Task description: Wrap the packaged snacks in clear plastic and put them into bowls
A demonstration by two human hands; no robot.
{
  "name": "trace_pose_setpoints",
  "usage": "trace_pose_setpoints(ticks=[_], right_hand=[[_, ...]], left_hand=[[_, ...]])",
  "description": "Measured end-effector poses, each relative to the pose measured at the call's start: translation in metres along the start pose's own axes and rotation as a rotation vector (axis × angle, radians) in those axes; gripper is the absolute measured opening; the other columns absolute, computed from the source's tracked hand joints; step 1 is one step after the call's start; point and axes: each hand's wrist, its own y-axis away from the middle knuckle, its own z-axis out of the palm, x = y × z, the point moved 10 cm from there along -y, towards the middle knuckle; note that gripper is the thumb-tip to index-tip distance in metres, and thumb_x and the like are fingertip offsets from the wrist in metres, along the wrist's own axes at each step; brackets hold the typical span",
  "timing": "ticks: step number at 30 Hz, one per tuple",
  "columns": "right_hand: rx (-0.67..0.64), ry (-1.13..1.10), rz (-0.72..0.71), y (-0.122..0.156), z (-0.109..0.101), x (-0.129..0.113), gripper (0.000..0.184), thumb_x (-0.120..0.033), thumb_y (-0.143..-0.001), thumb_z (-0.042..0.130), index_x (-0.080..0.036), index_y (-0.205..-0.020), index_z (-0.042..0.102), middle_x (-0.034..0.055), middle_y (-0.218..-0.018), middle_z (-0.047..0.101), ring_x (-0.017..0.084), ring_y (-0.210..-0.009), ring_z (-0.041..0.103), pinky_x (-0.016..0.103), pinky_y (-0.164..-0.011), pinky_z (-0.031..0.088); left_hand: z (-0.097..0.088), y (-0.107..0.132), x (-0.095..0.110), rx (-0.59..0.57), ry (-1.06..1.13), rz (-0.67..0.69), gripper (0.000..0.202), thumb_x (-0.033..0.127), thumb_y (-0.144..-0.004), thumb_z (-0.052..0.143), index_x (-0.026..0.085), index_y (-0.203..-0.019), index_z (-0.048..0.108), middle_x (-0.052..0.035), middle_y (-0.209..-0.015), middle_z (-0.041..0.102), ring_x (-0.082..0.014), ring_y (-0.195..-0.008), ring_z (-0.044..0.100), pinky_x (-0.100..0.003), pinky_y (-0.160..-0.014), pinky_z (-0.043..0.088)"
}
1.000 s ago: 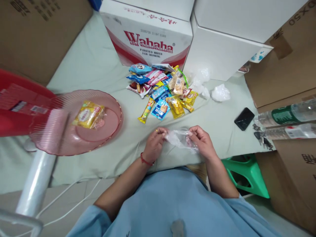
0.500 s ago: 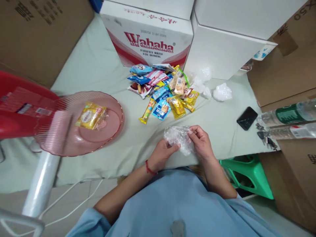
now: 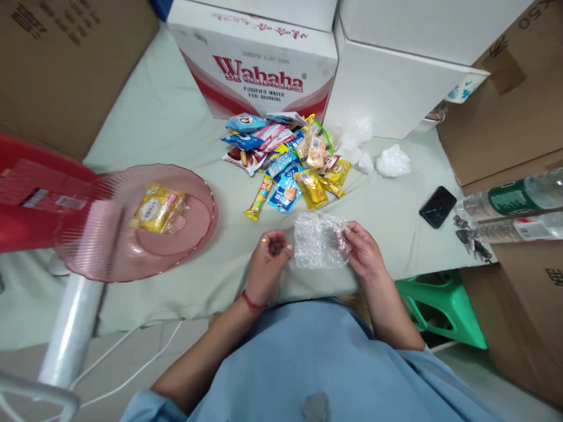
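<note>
Clear plastic bag (image 3: 319,241) between your hands, its longer axis roughly left to right. Your right hand (image 3: 366,251) has its grip pinched on the right end; your left hand (image 3: 267,266), nearest the left edge, curls its fingers, contact uncertain. Wrapped snacks (image 3: 285,196) lie beyond; the pink bowl (image 3: 200,243) stands left.

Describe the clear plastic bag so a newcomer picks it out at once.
Find the Wahaha carton, then the snack pile before it. Nearer the blue shirt, the right hand pinches the clear plastic bag. It is spread out, unlike the crumpled white plastic beyond.
</note>
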Motion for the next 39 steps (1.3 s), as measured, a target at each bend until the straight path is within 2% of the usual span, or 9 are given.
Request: trace_pose_setpoints(ticks=[5,10,14,21,26,29,33,36,39], right_hand=[[-0.062,-0.102,0.002,0.005,0.011,0.003,0.023,-0.033,-0.078,0.087,-0.023,-0.085,0.067,-0.0001,-0.105,0.074,0.02,-0.102,0.07,0.038,-0.09,0.062],[-0.167,-0.142,0.092,0.014,0.031,0.019,0.024,-0.037,-0.08,0.082,-0.025,-0.091,0.064,0.0022,-0.1,0.078,0.024,-0.097,0.075,0.042,-0.086,0.063],[-0.182,-0.076,0.101,0.02,0.036,0.019,0.03,-0.043,-0.079,0.083,-0.025,-0.088,0.06,0.0023,-0.087,0.076,0.026,-0.09,0.076,0.04,-0.078,0.064],[-0.013,0.027,0.024,0.015,0.007,0.001,0.04,-0.048,-0.07,0.088,-0.025,-0.085,0.057,-0.0014,-0.077,0.07,0.023,-0.071,0.073,0.035,-0.059,0.061],[0.095,0.04,-0.01,0.01,-0.015,-0.008,0.044,-0.047,-0.066,0.09,-0.024,-0.083,0.057,-0.0002,-0.083,0.073,0.018,-0.064,0.07,0.023,-0.043,0.049],[0.076,0.065,-0.022,0.01,-0.013,-0.011,0.044,-0.049,-0.069,0.089,-0.024,-0.085,0.056,-0.0005,-0.081,0.072,0.017,-0.063,0.069,0.021,-0.038,0.043],[0.044,0.115,-0.023,0.01,-0.008,-0.011,0.044,-0.05,-0.073,0.086,-0.023,-0.084,0.054,-0.0006,-0.081,0.07,0.015,-0.058,0.066,0.021,-0.039,0.041],[0.054,0.134,-0.05,0.01,-0.011,-0.015,0.042,-0.051,-0.074,0.086,-0.024,-0.085,0.055,-0.0009,-0.081,0.07,0.014,-0.057,0.064,0.022,-0.039,0.039],[0.081,0.153,-0.09,0.01,-0.02,-0.023,0.041,-0.05,-0.072,0.086,-0.024,-0.083,0.056,-0.0009,-0.081,0.071,0.015,-0.057,0.062,0.023,-0.041,0.039]], left_hand=[[0.008,0.007,0.016,-0.018,-0.219,0.094,0.039,0.056,-0.089,0.068,0.021,-0.103,0.061,-0.0069,-0.104,0.066,-0.0221,-0.099,0.065,-0.033,-0.078,0.054],[0.054,0.008,0.013,-0.18,-0.089,0.003,0.08,0.053,-0.073,0.085,0.02,-0.137,0.049,-0.0158,-0.142,0.059,-0.0287,-0.125,0.063,-0.042,-0.105,0.052],[0.073,0.007,0.0,-0.249,0.126,-0.157,0.085,0.04,-0.064,0.093,0.022,-0.136,0.051,-0.0101,-0.128,0.067,-0.0242,-0.109,0.069,-0.038,-0.095,0.056],[0.044,0.003,-0.001,-0.248,0.296,-0.275,0.045,0.021,-0.054,0.091,0.019,-0.086,0.06,0.0022,-0.082,0.072,-0.0158,-0.078,0.069,-0.028,-0.077,0.054],[0.026,0.007,0.012,-0.306,0.347,-0.318,0.038,0.016,-0.055,0.086,0.019,-0.085,0.063,0.0017,-0.079,0.072,-0.0159,-0.073,0.068,-0.025,-0.066,0.052],[0.024,0.009,0.02,-0.338,0.413,-0.343,0.05,0.014,-0.053,0.083,0.022,-0.101,0.069,-0.0019,-0.099,0.076,-0.0134,-0.071,0.065,-0.024,-0.063,0.05],[0.039,0.016,0.014,-0.462,0.458,-0.487,0.061,0.042,-0.069,0.081,0.02,-0.124,0.071,-0.0124,-0.117,0.076,-0.0198,-0.082,0.069,-0.03,-0.071,0.054],[0.042,0.018,0.005,-0.539,0.367,-0.532,0.06,0.066,-0.08,0.07,0.018,-0.115,0.076,-0.0134,-0.105,0.077,-0.0241,-0.085,0.07,-0.033,-0.074,0.054],[0.026,0.011,0.006,-0.515,0.241,-0.439,0.055,0.066,-0.079,0.074,0.019,-0.106,0.08,-0.0084,-0.086,0.073,-0.0195,-0.075,0.065,-0.029,-0.065,0.049]])
